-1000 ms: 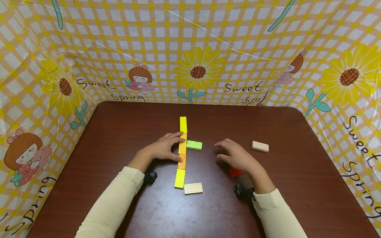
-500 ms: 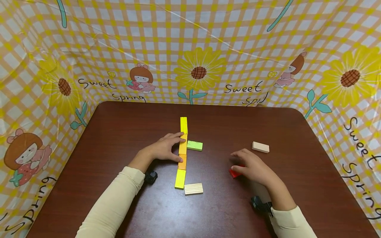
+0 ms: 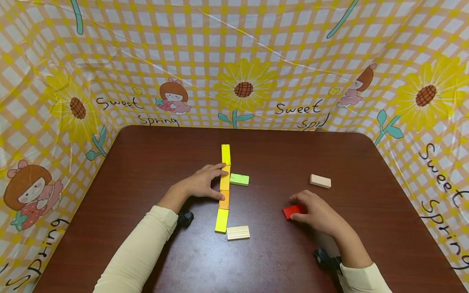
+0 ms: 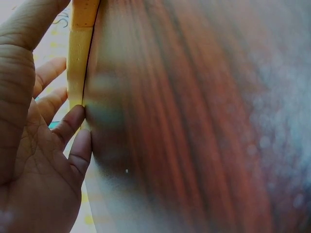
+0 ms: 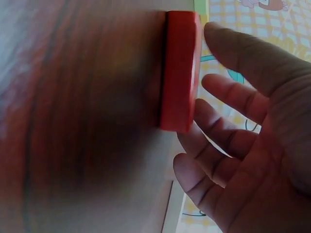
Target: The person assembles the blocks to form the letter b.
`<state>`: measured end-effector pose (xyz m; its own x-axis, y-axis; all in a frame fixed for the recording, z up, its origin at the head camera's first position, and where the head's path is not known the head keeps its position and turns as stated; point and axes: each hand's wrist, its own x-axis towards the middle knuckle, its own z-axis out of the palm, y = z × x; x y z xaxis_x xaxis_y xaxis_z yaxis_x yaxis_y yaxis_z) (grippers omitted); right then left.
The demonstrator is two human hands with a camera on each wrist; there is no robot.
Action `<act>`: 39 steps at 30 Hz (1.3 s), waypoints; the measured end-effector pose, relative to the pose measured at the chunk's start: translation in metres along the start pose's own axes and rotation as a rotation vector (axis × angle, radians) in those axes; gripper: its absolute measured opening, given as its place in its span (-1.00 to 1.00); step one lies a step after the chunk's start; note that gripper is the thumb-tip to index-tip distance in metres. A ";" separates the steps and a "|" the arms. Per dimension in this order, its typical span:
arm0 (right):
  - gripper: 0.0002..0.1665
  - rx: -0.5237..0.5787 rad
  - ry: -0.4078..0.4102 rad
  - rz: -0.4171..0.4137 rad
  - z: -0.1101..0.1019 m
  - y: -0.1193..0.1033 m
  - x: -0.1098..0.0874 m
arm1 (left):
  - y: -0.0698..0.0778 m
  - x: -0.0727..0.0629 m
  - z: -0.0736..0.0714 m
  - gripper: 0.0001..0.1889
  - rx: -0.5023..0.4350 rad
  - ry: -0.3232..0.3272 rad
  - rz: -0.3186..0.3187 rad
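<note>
Down the middle of the table in the head view runs a row of yellow and orange wooden blocks (image 3: 224, 179), laid end to end. Resting against the row's left side, my left hand (image 3: 200, 183) has its thumb at the orange block (image 3: 224, 200) and its fingertips farther up; the left wrist view shows those fingers loosely extended. A red block (image 3: 292, 212) lies flat at the right. My right hand (image 3: 318, 212) is spread around it, thumb near its front edge and fingers beyond it. In the right wrist view no grip on the red block (image 5: 180, 73) shows.
A green block (image 3: 239, 180) sits just right of the row. One plain wood block (image 3: 238, 232) lies by the row's near end, another plain block (image 3: 320, 181) at the far right. Patterned cloth walls (image 3: 242, 49) enclose the table's back and sides.
My right hand has moved right and toward the near side, from left of the red block to around it, bringing the block into sight. The left hand stays at the row.
</note>
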<state>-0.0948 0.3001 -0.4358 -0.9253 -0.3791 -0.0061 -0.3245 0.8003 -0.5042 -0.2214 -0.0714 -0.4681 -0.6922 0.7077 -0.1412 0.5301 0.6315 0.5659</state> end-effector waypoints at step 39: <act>-0.81 -0.002 -0.072 -0.207 0.034 -0.034 0.028 | 0.000 -0.002 -0.002 -0.08 -0.001 -0.008 0.008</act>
<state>-0.1034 0.2470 -0.4481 -0.8225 -0.5676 0.0360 -0.5068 0.7026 -0.4995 -0.2214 -0.0732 -0.4658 -0.6836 0.7156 -0.1432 0.5356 0.6252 0.5676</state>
